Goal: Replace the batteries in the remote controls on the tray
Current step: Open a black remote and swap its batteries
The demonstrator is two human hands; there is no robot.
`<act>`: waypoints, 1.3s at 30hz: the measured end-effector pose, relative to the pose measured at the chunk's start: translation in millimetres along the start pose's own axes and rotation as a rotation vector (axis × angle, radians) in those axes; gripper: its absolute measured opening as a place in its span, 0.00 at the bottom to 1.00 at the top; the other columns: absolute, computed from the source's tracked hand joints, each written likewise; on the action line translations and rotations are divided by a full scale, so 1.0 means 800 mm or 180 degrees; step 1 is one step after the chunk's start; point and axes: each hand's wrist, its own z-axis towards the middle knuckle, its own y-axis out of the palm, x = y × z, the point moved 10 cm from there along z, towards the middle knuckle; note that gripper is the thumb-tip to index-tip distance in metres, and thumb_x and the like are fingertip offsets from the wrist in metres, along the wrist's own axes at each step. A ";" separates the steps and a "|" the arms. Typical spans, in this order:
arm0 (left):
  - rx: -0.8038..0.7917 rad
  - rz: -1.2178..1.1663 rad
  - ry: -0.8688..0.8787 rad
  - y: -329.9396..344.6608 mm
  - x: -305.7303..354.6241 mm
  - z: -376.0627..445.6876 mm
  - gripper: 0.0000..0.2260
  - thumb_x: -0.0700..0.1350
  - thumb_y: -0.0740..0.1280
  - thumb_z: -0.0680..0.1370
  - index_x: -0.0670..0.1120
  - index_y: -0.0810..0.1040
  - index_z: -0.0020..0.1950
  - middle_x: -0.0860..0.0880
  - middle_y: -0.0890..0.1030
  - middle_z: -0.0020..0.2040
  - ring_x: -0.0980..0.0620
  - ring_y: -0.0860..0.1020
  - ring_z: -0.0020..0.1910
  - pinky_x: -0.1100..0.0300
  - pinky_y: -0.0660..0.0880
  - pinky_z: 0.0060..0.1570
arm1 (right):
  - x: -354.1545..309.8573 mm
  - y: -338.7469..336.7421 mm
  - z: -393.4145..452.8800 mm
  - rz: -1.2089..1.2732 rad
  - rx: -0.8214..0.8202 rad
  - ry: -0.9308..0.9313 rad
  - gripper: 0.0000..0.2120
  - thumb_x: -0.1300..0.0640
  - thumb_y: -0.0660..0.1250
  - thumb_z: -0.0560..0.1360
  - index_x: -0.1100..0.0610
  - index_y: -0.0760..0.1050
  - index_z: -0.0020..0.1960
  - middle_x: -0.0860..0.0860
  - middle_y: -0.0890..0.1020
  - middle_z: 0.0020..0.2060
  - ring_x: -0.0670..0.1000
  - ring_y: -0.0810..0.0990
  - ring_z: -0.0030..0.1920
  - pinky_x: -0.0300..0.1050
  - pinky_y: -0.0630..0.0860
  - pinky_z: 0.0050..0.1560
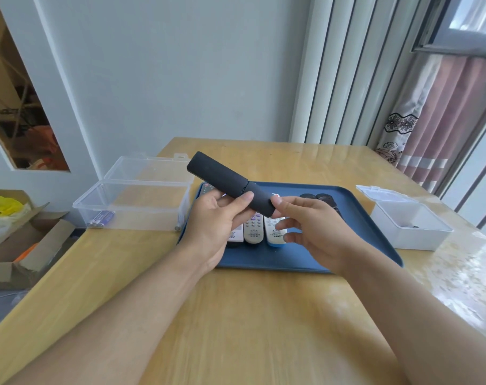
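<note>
My left hand [217, 226] grips a long black remote [222, 177] around its middle, back side up, above the blue tray [369, 218]. A seam shows where its battery cover meets the body. My right hand [311, 229] touches the near end of the black remote with its thumb, the other fingers loosely spread. Under my hands, several light-coloured remotes [253, 229] lie side by side on the tray. Dark round objects [319, 197] sit at the tray's far side.
A clear open plastic box [136, 201] stands left of the tray, with batteries [101, 218] in its near left corner. A small white open box [408, 226] sits right of the tray. A cardboard box [27, 245] lies on the floor at left.
</note>
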 end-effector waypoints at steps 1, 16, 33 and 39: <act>0.0087 0.0041 0.0096 -0.003 0.005 0.000 0.13 0.32 0.70 0.78 0.37 0.77 0.62 0.41 0.86 0.54 0.45 0.85 0.55 0.52 0.81 0.59 | 0.000 0.003 -0.001 0.0139 -0.0084 0.0035 0.08 0.50 0.71 0.77 0.55 0.82 0.47 0.48 0.81 0.40 0.47 0.79 0.41 0.44 0.75 0.42; 0.0552 0.0030 0.0475 -0.028 0.017 0.001 0.43 0.26 0.76 0.70 0.56 0.62 0.76 0.42 0.83 0.55 0.52 0.85 0.45 0.55 0.83 0.46 | 0.007 0.009 0.000 0.0664 -0.0008 0.0060 0.09 0.54 0.72 0.75 0.59 0.78 0.44 0.52 0.79 0.36 0.48 0.83 0.38 0.37 0.80 0.41; -0.1197 0.4507 0.0886 0.032 -0.029 -0.007 0.24 0.61 0.59 0.83 0.60 0.65 0.79 0.61 0.62 0.80 0.62 0.52 0.80 0.61 0.48 0.78 | -0.081 -0.081 -0.028 -0.2315 0.1880 -0.1429 0.12 0.59 0.72 0.74 0.48 0.85 0.55 0.42 0.86 0.41 0.43 0.82 0.43 0.33 0.76 0.48; -0.1531 0.4937 0.0787 0.038 -0.042 -0.009 0.22 0.60 0.54 0.85 0.62 0.61 0.79 0.59 0.59 0.81 0.59 0.48 0.82 0.54 0.42 0.80 | -0.057 -0.044 -0.005 -0.3641 0.1508 -0.1300 0.07 0.65 0.63 0.72 0.59 0.80 0.40 0.55 0.80 0.31 0.60 0.76 0.36 0.48 0.74 0.32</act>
